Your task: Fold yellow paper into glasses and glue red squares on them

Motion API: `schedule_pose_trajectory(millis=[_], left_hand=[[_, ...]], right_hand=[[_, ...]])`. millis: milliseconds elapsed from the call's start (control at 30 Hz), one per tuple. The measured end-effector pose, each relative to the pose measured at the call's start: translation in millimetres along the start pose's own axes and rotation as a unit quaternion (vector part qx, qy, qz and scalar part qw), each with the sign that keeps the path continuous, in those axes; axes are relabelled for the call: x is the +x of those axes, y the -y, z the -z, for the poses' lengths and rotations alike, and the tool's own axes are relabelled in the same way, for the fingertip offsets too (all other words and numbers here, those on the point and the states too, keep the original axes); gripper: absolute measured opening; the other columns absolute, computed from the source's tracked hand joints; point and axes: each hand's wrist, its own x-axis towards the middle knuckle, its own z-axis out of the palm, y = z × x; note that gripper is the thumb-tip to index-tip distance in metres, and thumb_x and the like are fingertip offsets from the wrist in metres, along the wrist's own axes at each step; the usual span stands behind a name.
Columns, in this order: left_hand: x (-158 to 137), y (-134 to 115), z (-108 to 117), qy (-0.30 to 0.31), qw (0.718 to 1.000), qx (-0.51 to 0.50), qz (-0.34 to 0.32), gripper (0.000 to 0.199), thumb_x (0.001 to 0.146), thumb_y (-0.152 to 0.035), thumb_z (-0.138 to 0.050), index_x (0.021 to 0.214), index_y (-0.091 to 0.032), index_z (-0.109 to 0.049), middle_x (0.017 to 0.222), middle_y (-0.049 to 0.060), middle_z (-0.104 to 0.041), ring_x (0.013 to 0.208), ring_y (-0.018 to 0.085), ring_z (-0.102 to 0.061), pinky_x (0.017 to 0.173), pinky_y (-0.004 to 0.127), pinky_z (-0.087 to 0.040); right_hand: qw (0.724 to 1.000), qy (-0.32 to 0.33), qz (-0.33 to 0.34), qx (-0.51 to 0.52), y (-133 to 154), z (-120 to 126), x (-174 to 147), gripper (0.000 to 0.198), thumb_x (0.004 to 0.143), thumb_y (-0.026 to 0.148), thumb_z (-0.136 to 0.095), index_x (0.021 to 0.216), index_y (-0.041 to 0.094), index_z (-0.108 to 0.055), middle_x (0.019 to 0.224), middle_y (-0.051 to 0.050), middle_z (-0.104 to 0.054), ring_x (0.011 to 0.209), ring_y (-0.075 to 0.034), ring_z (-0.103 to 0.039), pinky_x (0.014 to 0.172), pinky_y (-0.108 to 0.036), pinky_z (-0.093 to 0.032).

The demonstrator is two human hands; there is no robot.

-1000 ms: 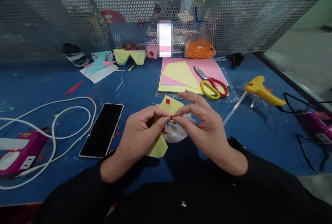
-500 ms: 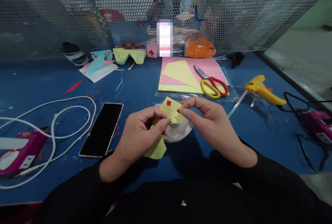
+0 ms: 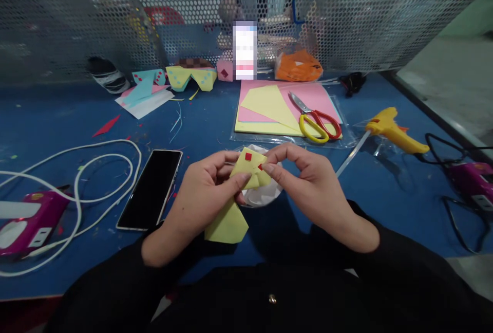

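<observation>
A folded yellow paper cutout (image 3: pixel 228 222) is pinched in my left hand (image 3: pixel 208 189), thumb on top; its lower flap hangs below my palm. On its upper part sits one red paper square (image 3: pixel 248 156). My right hand (image 3: pixel 308 181) pinches a second small red paper square (image 3: pixel 260 167) between thumb and index finger, against the yellow paper near its right edge. Just behind and under the paper stands a white round bowl-like container (image 3: pixel 262 198), partly hidden by my hands.
A phone (image 3: pixel 151 189) and white cable (image 3: pixel 79 189) lie left. Scissors (image 3: pixel 314 119) rest on coloured paper sheets (image 3: pixel 265 104) ahead. A yellow glue gun (image 3: pixel 396 130) lies right. Yellow paper glasses (image 3: pixel 190 77) stand by the perforated metal screen (image 3: pixel 185 9).
My left hand and the yellow paper have turned slightly, the lower flap showing more. The red square at my right fingertips has shifted a little left and down with the paper.
</observation>
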Motion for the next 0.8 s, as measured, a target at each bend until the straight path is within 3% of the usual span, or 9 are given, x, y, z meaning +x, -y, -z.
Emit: schedule_pose_trajectory(millis=[133,800], left_hand=[[-2.3,-3.3,-0.3,0.011,1.000,0.007,-0.007,0.011,0.083,-0.026,-0.070,0.086,-0.015,-0.068,0.057,-0.005,-0.064,0.047,0.006,-0.057,0.045,0.012,-0.044],[-1.1,-5.0,-2.0,0.009,1.000,-0.003,-0.021,0.007,0.084,-0.019,-0.068,0.078,-0.016,-0.070,0.055,-0.007,-0.060,0.047,0.003,-0.053,0.044,0.009,-0.040]], right_hand=[[1.000,-0.001,0.028,0.002,-1.7,-3.2,-1.5,0.008,0.085,0.016,-0.064,0.078,0.019,-0.063,0.088,-0.001,-0.067,0.088,-0.015,-0.063,0.082,-0.030,-0.046],[0.999,-0.021,0.043,0.002,-2.5,-10.7,-5.4,0.010,0.083,0.015,-0.064,0.076,0.020,-0.059,0.092,-0.002,-0.064,0.092,-0.015,-0.062,0.085,-0.032,-0.046]])
